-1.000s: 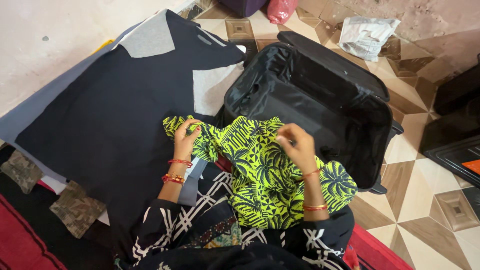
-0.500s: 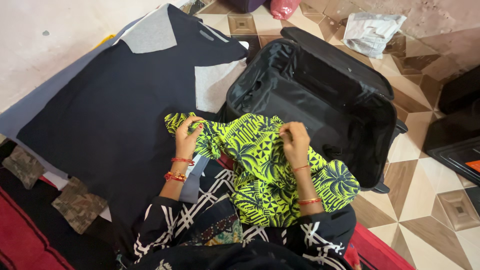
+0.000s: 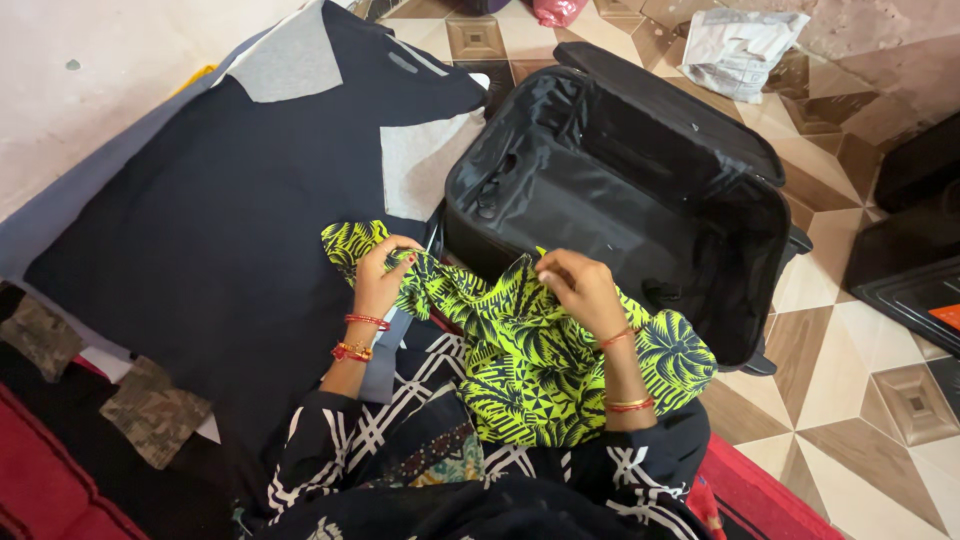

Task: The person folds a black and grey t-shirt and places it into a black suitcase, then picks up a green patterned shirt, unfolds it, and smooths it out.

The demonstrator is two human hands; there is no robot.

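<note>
A neon yellow-green garment with a dark leaf print (image 3: 520,350) lies bunched across my lap. My left hand (image 3: 380,278) grips its left edge, near the dark spread-out shirt. My right hand (image 3: 578,288) pinches a fold at the garment's top, just in front of the open black suitcase (image 3: 620,190). Both wrists wear red and gold bangles. The suitcase is empty inside, its lid leaning back on the tiled floor.
A large dark navy shirt with grey panels (image 3: 220,200) is spread flat at the left. A grey plastic packet (image 3: 735,50) and a pink bag (image 3: 558,10) lie beyond the suitcase. A black tray-like object (image 3: 915,300) sits at the right. A red mat (image 3: 40,490) shows at the lower left.
My hands have drawn the garment's top edge down and closer together; the fabric between them sags more. The view has shifted slightly.
</note>
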